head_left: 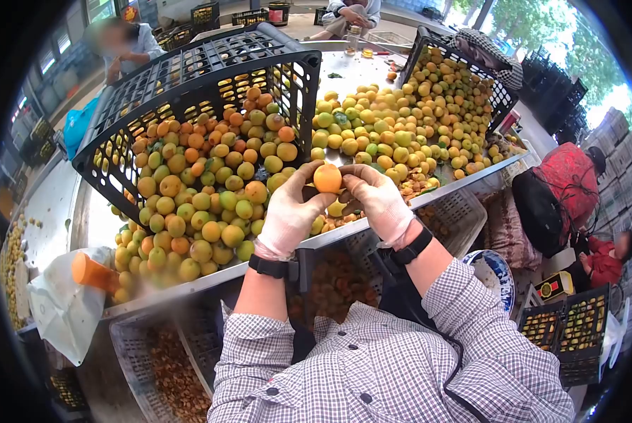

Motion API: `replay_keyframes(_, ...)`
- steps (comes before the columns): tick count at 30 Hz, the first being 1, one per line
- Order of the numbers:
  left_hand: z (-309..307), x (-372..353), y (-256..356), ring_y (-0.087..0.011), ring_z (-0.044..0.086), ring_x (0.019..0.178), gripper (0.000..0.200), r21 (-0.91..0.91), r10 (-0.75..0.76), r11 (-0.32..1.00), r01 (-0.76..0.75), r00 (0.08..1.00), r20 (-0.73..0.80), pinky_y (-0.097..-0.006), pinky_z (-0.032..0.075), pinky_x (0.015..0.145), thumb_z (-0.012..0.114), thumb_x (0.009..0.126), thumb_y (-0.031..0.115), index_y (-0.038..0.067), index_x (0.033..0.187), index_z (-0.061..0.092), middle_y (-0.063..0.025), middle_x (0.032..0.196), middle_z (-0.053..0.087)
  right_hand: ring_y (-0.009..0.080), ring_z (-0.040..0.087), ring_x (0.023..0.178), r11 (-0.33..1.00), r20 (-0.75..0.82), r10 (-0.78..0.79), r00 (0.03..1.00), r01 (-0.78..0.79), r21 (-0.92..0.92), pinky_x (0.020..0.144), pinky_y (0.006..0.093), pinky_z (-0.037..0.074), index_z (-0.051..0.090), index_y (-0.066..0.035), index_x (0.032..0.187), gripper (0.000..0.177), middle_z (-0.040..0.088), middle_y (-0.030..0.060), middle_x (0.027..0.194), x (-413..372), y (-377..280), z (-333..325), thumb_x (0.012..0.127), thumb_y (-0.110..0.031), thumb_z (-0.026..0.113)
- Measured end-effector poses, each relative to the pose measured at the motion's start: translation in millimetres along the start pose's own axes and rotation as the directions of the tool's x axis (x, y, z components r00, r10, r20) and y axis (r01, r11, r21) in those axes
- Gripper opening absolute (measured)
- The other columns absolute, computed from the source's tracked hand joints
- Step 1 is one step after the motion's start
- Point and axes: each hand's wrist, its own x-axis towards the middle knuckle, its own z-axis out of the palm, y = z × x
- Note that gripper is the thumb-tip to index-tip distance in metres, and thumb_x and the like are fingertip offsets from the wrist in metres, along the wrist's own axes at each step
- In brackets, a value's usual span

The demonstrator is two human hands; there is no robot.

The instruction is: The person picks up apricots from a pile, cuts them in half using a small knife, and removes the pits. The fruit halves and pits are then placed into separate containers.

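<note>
One orange apricot [327,178] is held up between my two hands over the near edge of the metal table. My left hand [290,213], in a thin whitish glove, grips it from the left with thumb and fingers. From the other side the fingertips of my right hand [378,201], gloved too, close on the fruit; whether they also hold something small is hidden. Behind my left hand, many green, yellow and orange apricots [210,204] spill from a tipped black crate [196,99]. Beyond my right hand lies a heap of yellower apricots [386,130].
Another tipped crate [503,99] stands at the table's far right. A white plastic bag [66,303] and an orange cup-like object [94,273] lie at the left edge. Below are crates of scraps [171,374] and a blue-white basin [496,275]. Other people sit beyond the table and at right.
</note>
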Motion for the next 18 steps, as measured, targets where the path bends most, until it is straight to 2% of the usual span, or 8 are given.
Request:
replay_keyframes(3,-6,-3,8,-0.0116,0.061,0.102,0.052,-0.091,-0.101,0.991,0.099,0.995,-0.008,-0.0261,0.051,0.085,0.067,0.090,0.007,-0.004,0.138,0.050,-0.0101,0.119,0.063,0.0151,0.065,0.085,0.986,-0.058,-0.026,0.998,0.016,-0.163,0.071,0.0270,0.054,0.058,0.001,0.124,0.032,0.067,0.0096,0.106,9,10,-8,0.099,-0.018,0.058)
replay_keyframes(4,-9,-3,6,-0.0105,0.060,0.098,0.048,-0.271,-0.108,0.957,0.106,0.994,0.008,-0.0248,0.050,0.082,0.064,0.092,0.010,-0.004,0.137,0.050,-0.0088,0.117,0.063,0.0219,0.066,0.090,0.815,-0.023,-0.202,0.979,0.155,-0.558,0.077,0.0315,0.054,0.060,-0.002,0.123,0.031,0.067,0.0122,0.105,14,17,-16,0.096,-0.017,0.060)
replay_keyframes(5,-11,-2,4,-0.0093,0.060,0.095,0.045,-0.442,-0.112,0.890,0.111,0.993,0.024,-0.0236,0.050,0.079,0.062,0.095,0.013,-0.004,0.136,0.051,-0.0075,0.115,0.064,0.0286,0.067,0.096,0.477,0.081,-0.343,0.936,0.248,-0.843,0.083,0.0360,0.054,0.062,-0.005,0.122,0.032,0.067,0.0148,0.105,19,23,-23,0.093,-0.016,0.062)
replay_keyframes(6,-12,-3,1,-0.0113,0.058,0.084,0.033,-0.298,0.076,0.951,-0.082,0.997,-0.033,-0.0218,0.048,0.071,0.056,0.097,0.009,-0.005,0.127,0.055,-0.0070,0.103,0.061,0.0360,0.062,0.106,0.301,0.097,-0.256,0.962,0.175,-0.937,0.093,0.0422,0.050,0.063,-0.008,0.121,0.034,0.065,0.0188,0.108,24,25,-29,0.088,-0.019,0.063)
replay_keyframes(7,-14,-2,1,-0.0113,0.058,0.084,0.033,-0.297,0.077,0.951,-0.084,0.996,-0.036,-0.0218,0.048,0.071,0.056,0.097,0.009,-0.005,0.127,0.055,-0.0070,0.103,0.061,0.0360,0.062,0.106,0.301,0.101,-0.255,0.962,0.178,-0.937,0.093,0.0422,0.050,0.063,-0.008,0.121,0.034,0.065,0.0188,0.108,27,30,-32,0.088,-0.019,0.063)
replay_keyframes(9,-19,0,3,-0.0121,0.059,0.089,0.031,-0.717,-0.113,0.695,0.053,0.993,-0.036,-0.0226,0.049,0.074,0.054,0.100,0.010,-0.007,0.125,0.055,-0.0106,0.111,0.062,0.0357,0.060,0.112,0.059,0.117,-0.087,0.989,0.122,-0.991,0.096,0.0435,0.048,0.062,-0.007,0.119,0.035,0.065,0.0194,0.111,33,37,-34,0.087,-0.020,0.061)
replay_keyframes(14,-30,5,-19,-0.0239,0.062,0.097,0.037,-0.937,-0.049,0.343,0.061,0.998,0.047,-0.0301,0.053,0.081,0.053,0.102,0.016,-0.008,0.130,0.050,-0.0255,0.129,0.058,0.0361,0.062,0.109,-0.020,0.043,0.179,0.983,0.047,-0.999,0.094,0.0424,0.049,0.064,-0.005,0.110,0.031,0.063,0.0190,0.113,49,46,-36,0.084,-0.022,0.064)
replay_keyframes(18,-31,6,-19,-0.0243,0.062,0.096,0.038,-0.941,-0.052,0.332,0.062,0.998,0.047,-0.0306,0.053,0.081,0.053,0.102,0.019,-0.006,0.130,0.051,-0.0261,0.128,0.057,0.0337,0.063,0.107,-0.111,0.027,-0.035,0.999,0.023,-0.994,0.092,0.0441,0.051,0.066,-0.006,0.108,0.030,0.065,0.0186,0.111,56,58,-43,0.083,-0.023,0.065)
